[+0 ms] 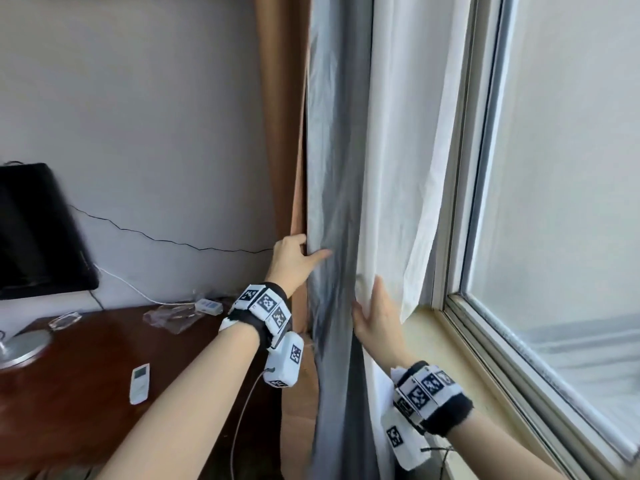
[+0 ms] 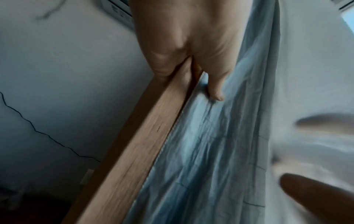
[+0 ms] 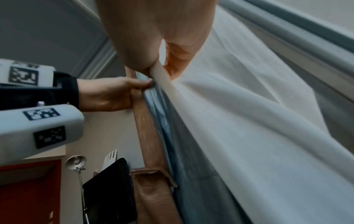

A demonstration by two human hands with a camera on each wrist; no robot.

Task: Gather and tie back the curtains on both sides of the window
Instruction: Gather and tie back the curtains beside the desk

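Both my hands work this curtain left of the window: left hand grips its brown edge, right hand pinches the white sheer. Gathering's underway; no tie on, other side unseen.

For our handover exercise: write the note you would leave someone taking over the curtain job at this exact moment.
Left hand: grips the tan outer curtain's edge, thumb on the grey lining.
Right hand: pinches a fold of the white sheer curtain near the pale windowsill.
Done: this side's layers are being drawn together beside the window frame.
Left: finish bunching and tie it. No tie-back is visible; the other side is out of view.
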